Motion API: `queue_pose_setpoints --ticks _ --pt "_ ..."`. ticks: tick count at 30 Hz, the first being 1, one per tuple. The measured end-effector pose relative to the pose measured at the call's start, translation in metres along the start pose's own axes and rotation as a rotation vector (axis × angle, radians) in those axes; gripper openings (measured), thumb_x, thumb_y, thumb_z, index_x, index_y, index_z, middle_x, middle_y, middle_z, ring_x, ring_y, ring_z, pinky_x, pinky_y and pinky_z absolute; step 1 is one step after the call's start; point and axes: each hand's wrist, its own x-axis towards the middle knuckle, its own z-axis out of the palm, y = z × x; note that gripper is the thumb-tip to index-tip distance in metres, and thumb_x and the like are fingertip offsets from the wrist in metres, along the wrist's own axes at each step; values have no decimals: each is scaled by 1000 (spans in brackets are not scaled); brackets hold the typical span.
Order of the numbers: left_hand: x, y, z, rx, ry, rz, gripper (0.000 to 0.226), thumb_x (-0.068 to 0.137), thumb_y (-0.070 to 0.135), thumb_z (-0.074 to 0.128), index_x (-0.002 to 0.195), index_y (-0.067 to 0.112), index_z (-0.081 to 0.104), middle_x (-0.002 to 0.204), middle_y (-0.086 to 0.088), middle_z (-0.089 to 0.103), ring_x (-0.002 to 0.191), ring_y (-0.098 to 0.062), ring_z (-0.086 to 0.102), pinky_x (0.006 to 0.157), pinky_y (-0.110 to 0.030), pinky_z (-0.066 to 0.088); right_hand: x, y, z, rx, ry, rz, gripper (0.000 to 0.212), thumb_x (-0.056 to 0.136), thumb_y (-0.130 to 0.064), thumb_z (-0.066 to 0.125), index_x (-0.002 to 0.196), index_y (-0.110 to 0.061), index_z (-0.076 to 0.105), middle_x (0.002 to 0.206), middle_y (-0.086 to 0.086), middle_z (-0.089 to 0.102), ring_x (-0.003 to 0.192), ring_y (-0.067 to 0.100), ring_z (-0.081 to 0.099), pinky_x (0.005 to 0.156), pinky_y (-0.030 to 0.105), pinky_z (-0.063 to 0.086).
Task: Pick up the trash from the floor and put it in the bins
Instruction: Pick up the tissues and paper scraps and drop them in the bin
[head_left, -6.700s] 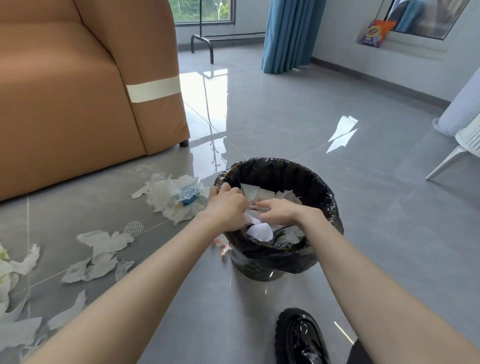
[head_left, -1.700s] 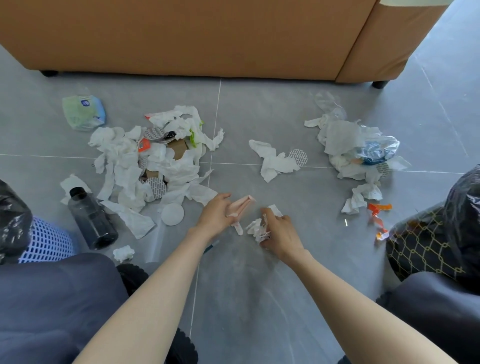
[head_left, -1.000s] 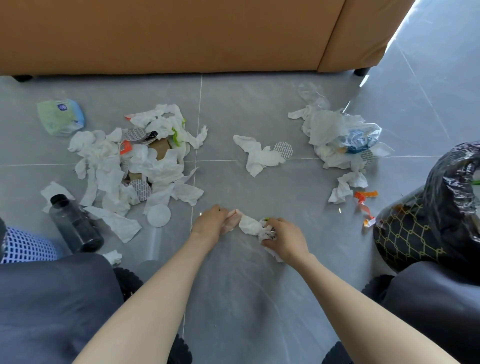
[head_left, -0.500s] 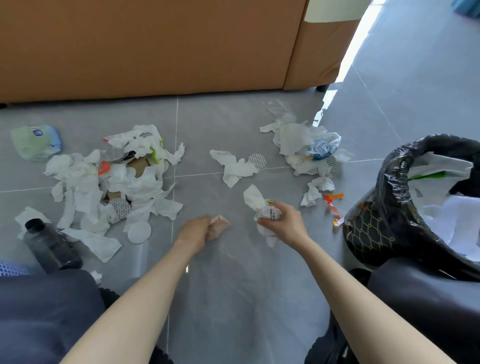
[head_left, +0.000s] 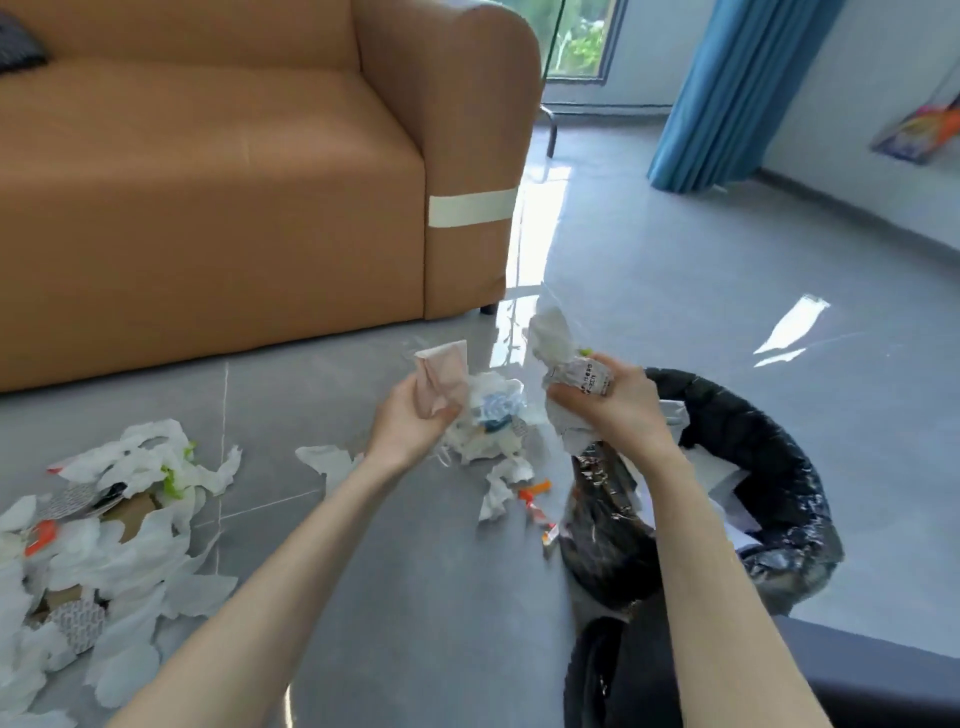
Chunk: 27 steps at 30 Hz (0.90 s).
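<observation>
Here, in the head view, the left grip (head_left: 410, 415) is raised above the grey tiled floor (head_left: 675, 291), its thumb and curled fingers pinching a pale pink paper scrap (head_left: 441, 374). The right grip (head_left: 613, 405) is closed tight round a crumpled wad of white tissue (head_left: 558, 338) with a printed slip in it, held at the left rim of the black-lined bin (head_left: 753, 441), which has white paper inside. Between the 2 grips, lower on the floor, lies a heap of tissue and blue-printed wrapper (head_left: 493, 421). Orange scraps (head_left: 535, 493) lie just beside the bin. A larger litter pile (head_left: 119, 519) spreads at far left, in front of the tan sofa (head_left: 208, 182).
</observation>
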Motion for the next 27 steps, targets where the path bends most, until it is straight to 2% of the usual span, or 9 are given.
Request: queue_pose_setpoints --ticks 3,6,8,11,13,15,18,21,27 --pt "3 47 26 -133 -71 66 22 81 27 73 97 26 58 101 0 68 96 -18 64 88 -38 52 -3 16 -43 -132 112 82 24 75 -35 74 93 -21 68 82 3 71 79 21 67 71 38 54" --pt "-1 87 63 -206 -158 126 18 83 24 70 88 33 55 93 6 66 87 -10 62 87 -35 51 -7 38 -73 -286 185 204 22 77 -38 70 94 -24 64 84 0 67 83 24 64 72 36 52" --pt "-3 102 91 -226 -212 121 19 83 26 70 96 28 57 98 3 67 90 -13 63 88 -37 52 -11 52 -83 -384 211 276 23 79 -38 68 96 -24 61 92 2 66 86 26 62 71 33 49" --pt "-7 112 129 -211 -277 77 34 80 34 72 109 20 59 105 0 68 98 -19 64 88 -39 53 -13 71 -90 -447 145 403 39 78 -43 68 106 -20 53 109 6 57 96 27 58 72 33 45" --pt "-9 110 149 -157 -320 45 38 79 32 71 112 18 57 105 -1 68 100 -20 63 89 -41 53 -12 79 -94 -398 107 477 48 76 -43 69 113 -18 51 117 9 53 103 29 55 79 36 47" --pt "-11 102 160 -105 -373 14 41 79 30 71 114 19 53 108 -1 66 101 -20 63 90 -43 52 -12 80 -99 -350 148 508 52 76 -41 67 122 -22 50 125 9 53 109 31 55 89 42 49" --pt "-14 93 166 28 -404 44 56 80 31 71 129 19 48 122 -3 61 109 -19 59 95 -40 50 -12 74 -108 -356 243 500 52 84 -32 60 134 -24 46 135 7 51 121 31 50 97 41 45" --pt "-17 90 160 48 -414 77 65 83 31 69 140 18 40 135 -4 54 116 -19 56 94 -29 46 -12 57 -111 -293 299 416 42 89 -20 53 131 -21 50 128 6 58 116 27 54 90 35 45" --pt "-10 87 128 -54 -310 72 46 90 21 61 134 16 49 130 -4 58 106 -17 58 91 -30 48 -8 16 -78 -145 261 192 30 89 -20 56 119 -23 60 111 -2 68 99 16 63 90 33 51"
